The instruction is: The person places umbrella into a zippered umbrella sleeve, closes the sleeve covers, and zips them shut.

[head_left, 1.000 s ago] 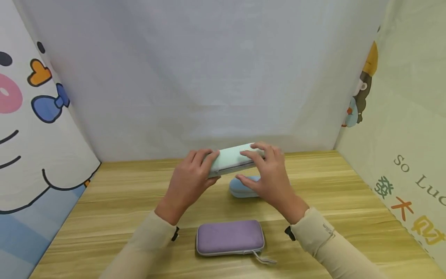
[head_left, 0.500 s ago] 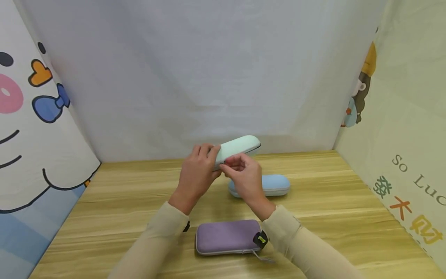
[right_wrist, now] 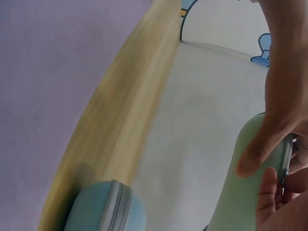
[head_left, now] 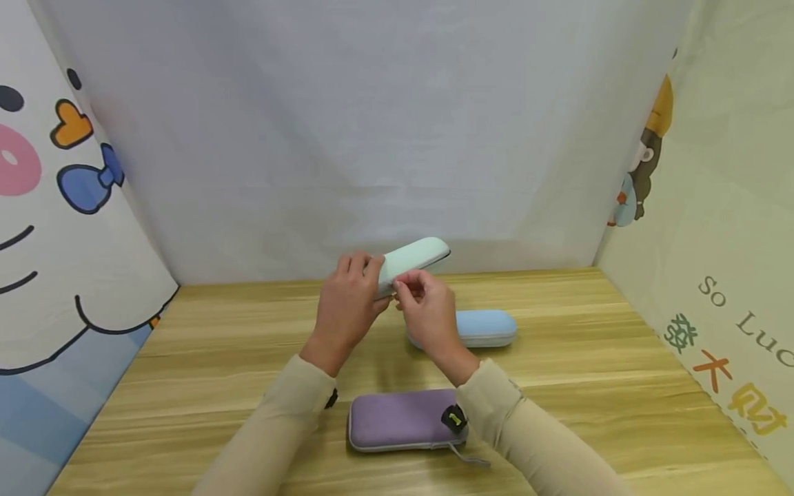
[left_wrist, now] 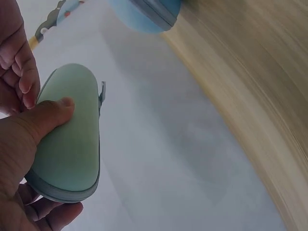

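Note:
A mint-green zippered hard case (head_left: 412,260), shaped like a glasses case, is held up above the table, tilted with its far end higher. My left hand (head_left: 349,303) grips its near end, and the left wrist view shows the thumb (left_wrist: 55,115) flat across the green shell. At the seam, my right hand (head_left: 430,310) pinches thumb against fingers by the zipper pull (right_wrist: 287,171); the pull is mostly hidden by those fingertips. A dark line marks the seam toward the far end. In the left wrist view a small grey strap (left_wrist: 102,91) sticks out from the case's side.
A light-blue zippered case (head_left: 486,327) lies on the wooden table (head_left: 589,386) behind my right hand, partly covered by it. Closer to me lies a purple zippered case (head_left: 391,420) with a grey wrist strap. A pale curtain (head_left: 372,138) closes off the back.
My right hand has left the case's far end and come to the zipper near my left hand, pinching there. The mint-green case has tilted more steeply and shifted slightly left.

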Demonstrator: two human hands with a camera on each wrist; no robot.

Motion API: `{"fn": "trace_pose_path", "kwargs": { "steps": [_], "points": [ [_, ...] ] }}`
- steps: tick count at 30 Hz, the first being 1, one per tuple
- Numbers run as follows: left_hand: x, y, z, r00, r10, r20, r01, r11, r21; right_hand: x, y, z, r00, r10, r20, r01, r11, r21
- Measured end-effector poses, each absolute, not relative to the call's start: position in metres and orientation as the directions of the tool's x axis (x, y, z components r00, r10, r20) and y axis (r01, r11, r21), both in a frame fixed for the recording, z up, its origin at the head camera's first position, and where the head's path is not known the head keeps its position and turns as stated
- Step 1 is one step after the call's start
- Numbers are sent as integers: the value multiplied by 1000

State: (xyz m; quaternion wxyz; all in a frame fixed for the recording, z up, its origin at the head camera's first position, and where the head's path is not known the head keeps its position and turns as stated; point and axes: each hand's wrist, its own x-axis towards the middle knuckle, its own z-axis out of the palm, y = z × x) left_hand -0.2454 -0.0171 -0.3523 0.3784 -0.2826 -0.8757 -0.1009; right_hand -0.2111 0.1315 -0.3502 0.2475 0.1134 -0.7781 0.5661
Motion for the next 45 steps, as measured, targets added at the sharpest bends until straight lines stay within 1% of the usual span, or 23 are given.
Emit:
{"fn": "trace_pose_path", "kwargs": {
  "steps": [6,13,19,23,27,29,31,34,37,39,41,43,45],
  "points": [
    [-245,-20,-355,-555,430,712,590,807,-27,-214,140,-348,-852,93,515,-444,394,-805],
    [-246,-28,-356,-568,435,698,608,794,0,-225,173,-345,-869,130,478,-388,421,-820],
    [-250,-40,-361,-601,411,686,632,770,92,-230,205,-345,-879,187,439,-338,407,-849],
    [-254,-48,-364,-631,400,665,646,745,164,-231,220,-346,-885,188,427,-332,388,-860],
    [-257,-55,-366,-664,404,629,658,715,236,-231,230,-348,-903,110,414,-357,342,-869],
    [-259,-59,-367,-679,410,610,667,691,279,-229,235,-349,-909,40,414,-376,350,-858],
    [-260,-63,-368,-681,419,601,688,647,329,-226,240,-347,-907,-57,417,-405,388,-828],
    [-261,-68,-368,-655,447,609,738,551,389,-221,243,-342,-882,-205,424,-469,466,-750],
    [-262,-72,-368,-620,477,623,779,471,415,-219,241,-339,-848,-308,432,-531,488,-693],
    [-262,-73,-368,-612,490,621,788,451,420,-218,237,-338,-824,-332,459,-567,484,-666],
    [-262,-72,-368,-607,501,617,790,462,403,-214,231,-337,-796,-334,505,-605,477,-638],
    [-262,-69,-368,-595,511,620,794,494,355,-211,223,-336,-764,-325,558,-642,476,-601],
    [-261,-64,-368,-569,521,637,801,526,285,-208,215,-335,-724,-315,614,-677,493,-546]
  ]
}}
